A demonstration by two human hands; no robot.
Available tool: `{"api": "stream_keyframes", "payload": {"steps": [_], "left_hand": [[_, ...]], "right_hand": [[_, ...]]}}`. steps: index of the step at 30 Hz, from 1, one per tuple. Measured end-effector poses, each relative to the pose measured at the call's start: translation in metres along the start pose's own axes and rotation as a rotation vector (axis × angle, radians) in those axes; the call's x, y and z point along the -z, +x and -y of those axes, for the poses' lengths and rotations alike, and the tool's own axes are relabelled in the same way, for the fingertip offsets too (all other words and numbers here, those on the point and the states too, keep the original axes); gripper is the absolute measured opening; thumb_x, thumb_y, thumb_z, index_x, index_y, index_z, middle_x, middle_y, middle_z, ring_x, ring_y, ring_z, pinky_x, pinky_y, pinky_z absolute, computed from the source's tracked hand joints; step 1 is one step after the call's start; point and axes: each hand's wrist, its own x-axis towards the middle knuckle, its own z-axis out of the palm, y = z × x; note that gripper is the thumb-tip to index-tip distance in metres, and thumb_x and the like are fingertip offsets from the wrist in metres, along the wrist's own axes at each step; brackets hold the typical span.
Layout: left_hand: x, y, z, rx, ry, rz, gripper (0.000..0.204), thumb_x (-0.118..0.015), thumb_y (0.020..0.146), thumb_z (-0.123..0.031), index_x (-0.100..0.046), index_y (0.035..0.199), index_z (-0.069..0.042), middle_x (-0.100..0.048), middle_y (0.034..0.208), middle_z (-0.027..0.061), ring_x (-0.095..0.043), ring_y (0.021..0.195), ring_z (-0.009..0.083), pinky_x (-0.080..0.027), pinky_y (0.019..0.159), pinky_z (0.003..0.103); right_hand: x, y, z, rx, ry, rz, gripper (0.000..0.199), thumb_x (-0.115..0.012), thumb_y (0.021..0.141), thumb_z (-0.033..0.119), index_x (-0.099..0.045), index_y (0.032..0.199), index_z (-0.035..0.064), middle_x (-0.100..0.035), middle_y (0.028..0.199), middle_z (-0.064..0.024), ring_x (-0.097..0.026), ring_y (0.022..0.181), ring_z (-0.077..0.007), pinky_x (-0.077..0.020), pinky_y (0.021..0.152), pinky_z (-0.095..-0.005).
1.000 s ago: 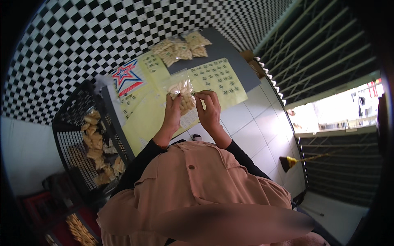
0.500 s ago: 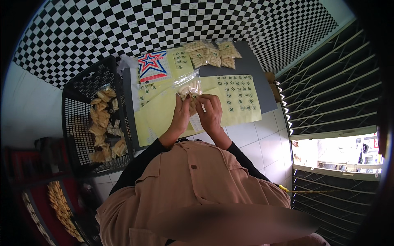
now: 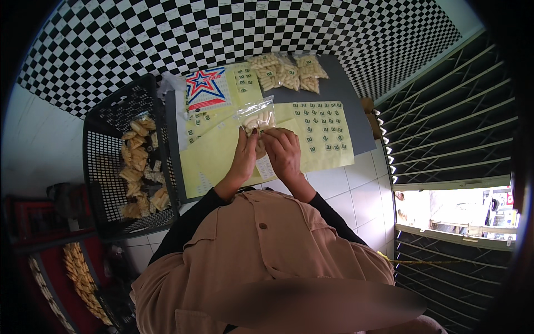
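A clear plastic bag of pale, finger-shaped snacks [image 3: 258,117] is held over the table, its flat top end pointing away from me. My left hand [image 3: 245,153] grips the bag's near left side, thumb on top. My right hand [image 3: 283,150] has its fingers bent over the near right part of the bag, close to the left thumb; a small dark label shows in part at those fingertips. Beneath lie yellow sticker sheets [image 3: 325,153] carrying rows of small round labels with dark print. Some labels are gone from their rows.
Several filled snack bags [image 3: 286,72] stand at the table's far edge. A white, red and blue star-printed packet [image 3: 206,89] lies far left. On the left, a black plastic basket [image 3: 105,183] holds bagged snacks. A folding metal gate [image 3: 445,128] is at right.
My right fingers have shifted slightly left and curled further over the bag, toward the left thumb. The left hand stays almost in place.
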Motion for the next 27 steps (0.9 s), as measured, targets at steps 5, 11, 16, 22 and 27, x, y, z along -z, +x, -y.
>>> {"api": "stream_keyframes", "payload": {"steps": [5,11,16,22,27], "left_hand": [[0.013,0.005,-0.003,0.142,-0.056,0.014,0.037,-0.041,0.101,-0.025,-0.037,0.133,-0.009,-0.054,0.12,0.0083,-0.059,0.108,0.0176,-0.053,0.084,0.031],[0.007,0.009,-0.004,0.132,-0.049,0.056,0.035,-0.042,0.102,-0.027,-0.041,0.131,-0.008,-0.054,0.123,0.0061,-0.057,0.112,0.0171,-0.049,0.092,0.033],[-0.001,0.005,0.008,0.009,0.107,0.066,0.033,-0.052,0.098,-0.02,-0.044,0.125,-0.003,-0.054,0.119,0.0072,-0.054,0.108,0.0144,-0.044,0.09,0.029],[0.013,-0.005,0.033,-0.113,0.491,-0.006,0.03,-0.056,0.097,-0.02,-0.046,0.117,0.0,-0.061,0.106,0.0134,-0.06,0.097,0.0211,-0.046,0.084,0.032],[0.023,-0.007,0.033,-0.166,0.714,-0.025,0.034,-0.053,0.098,-0.023,-0.047,0.119,0.003,-0.064,0.101,0.021,-0.064,0.09,0.0293,-0.048,0.079,0.037]], "right_hand": [[0.017,0.003,0.004,0.037,0.076,0.15,0.012,-0.069,0.074,0.001,-0.066,0.085,0.006,-0.065,0.1,-0.006,-0.059,0.095,-0.027,-0.0442,0.084,-0.0391],[0.002,-0.01,-0.019,-0.572,0.428,-0.01,0.023,-0.063,0.091,0.014,-0.055,0.108,0.0009,-0.062,0.091,-0.0087,-0.058,0.089,-0.0226,-0.047,0.08,-0.0352],[-0.009,-0.015,-0.016,-0.638,0.582,0.078,0.031,-0.06,0.094,0.019,-0.046,0.108,-0.0061,-0.064,0.093,-0.0221,-0.065,0.081,-0.0264,-0.0493,0.07,-0.0378],[-0.019,-0.031,-0.017,-0.859,0.464,0.286,0.028,-0.055,0.097,0.023,-0.046,0.096,-0.004,-0.06,0.079,-0.0248,-0.063,0.073,-0.0351,-0.0473,0.065,-0.041],[-0.035,-0.046,-0.024,-0.789,0.463,0.302,0.029,-0.051,0.099,0.025,-0.049,0.094,-0.0042,-0.06,0.074,-0.021,-0.059,0.065,-0.0328,-0.0467,0.062,-0.0403]]}}
